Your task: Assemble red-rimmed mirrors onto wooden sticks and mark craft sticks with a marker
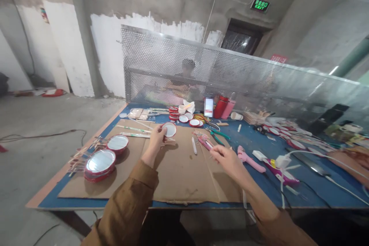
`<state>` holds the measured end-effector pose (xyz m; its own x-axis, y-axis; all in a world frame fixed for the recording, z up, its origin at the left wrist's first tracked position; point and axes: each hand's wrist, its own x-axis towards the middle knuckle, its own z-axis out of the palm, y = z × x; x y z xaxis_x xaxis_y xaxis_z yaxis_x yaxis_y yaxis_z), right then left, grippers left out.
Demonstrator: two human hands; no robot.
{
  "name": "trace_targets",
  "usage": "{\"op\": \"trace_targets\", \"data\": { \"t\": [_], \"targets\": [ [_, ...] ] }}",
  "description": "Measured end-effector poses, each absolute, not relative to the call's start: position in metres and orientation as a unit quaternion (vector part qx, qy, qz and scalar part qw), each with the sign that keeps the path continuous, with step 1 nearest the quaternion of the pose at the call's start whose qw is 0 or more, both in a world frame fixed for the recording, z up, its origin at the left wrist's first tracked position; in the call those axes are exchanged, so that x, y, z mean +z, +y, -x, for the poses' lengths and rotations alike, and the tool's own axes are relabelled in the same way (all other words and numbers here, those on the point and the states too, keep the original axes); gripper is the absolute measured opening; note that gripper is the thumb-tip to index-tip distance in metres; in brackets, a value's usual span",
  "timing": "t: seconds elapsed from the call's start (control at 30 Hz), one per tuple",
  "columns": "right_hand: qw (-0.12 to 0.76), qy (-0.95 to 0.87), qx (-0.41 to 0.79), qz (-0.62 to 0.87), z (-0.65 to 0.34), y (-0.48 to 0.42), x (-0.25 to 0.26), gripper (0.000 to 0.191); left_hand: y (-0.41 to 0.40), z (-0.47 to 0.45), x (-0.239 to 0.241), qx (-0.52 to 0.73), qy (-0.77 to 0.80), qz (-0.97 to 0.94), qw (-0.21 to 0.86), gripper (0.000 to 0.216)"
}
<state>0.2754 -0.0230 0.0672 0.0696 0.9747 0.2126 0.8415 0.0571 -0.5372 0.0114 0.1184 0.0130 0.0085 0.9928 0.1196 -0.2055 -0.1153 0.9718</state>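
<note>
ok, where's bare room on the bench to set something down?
Biggest bare patch: cardboard between left hand and right hand, toward the near edge. Smaller: cardboard between the stacked red-rimmed discs and left sleeve. Crowded: along the perforated screen, and right of the pink glue gun, around white plugs.

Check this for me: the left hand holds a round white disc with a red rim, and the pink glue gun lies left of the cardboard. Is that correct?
Not quite: in the head view, the pink glue gun lies right of the cardboard. The left hand does hold the red-rimmed disc.
</note>
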Motion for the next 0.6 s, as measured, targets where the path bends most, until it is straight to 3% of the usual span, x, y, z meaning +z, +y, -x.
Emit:
{"op": "trace_targets", "data": {
  "t": [0.13,0.4,0.6],
  "targets": [
    [0.244,-0.615,-0.015,0.750,-0.247,0.046,0.068,0.030,0.121,-0.012,0.010,0.555,0.425,-0.490,0.520,0.030],
    [0.155,-0.597,-0.009,0.787,-0.239,0.114,0.036,0.021,0.116,-0.022,0.016,0.469,0.499,-0.510,0.521,0.016],
    [0.164,-0.578,0.014,0.799,-0.239,0.128,0.029,0.018,0.104,-0.029,0.017,0.423,0.486,-0.569,0.511,0.010]
  ]
}}
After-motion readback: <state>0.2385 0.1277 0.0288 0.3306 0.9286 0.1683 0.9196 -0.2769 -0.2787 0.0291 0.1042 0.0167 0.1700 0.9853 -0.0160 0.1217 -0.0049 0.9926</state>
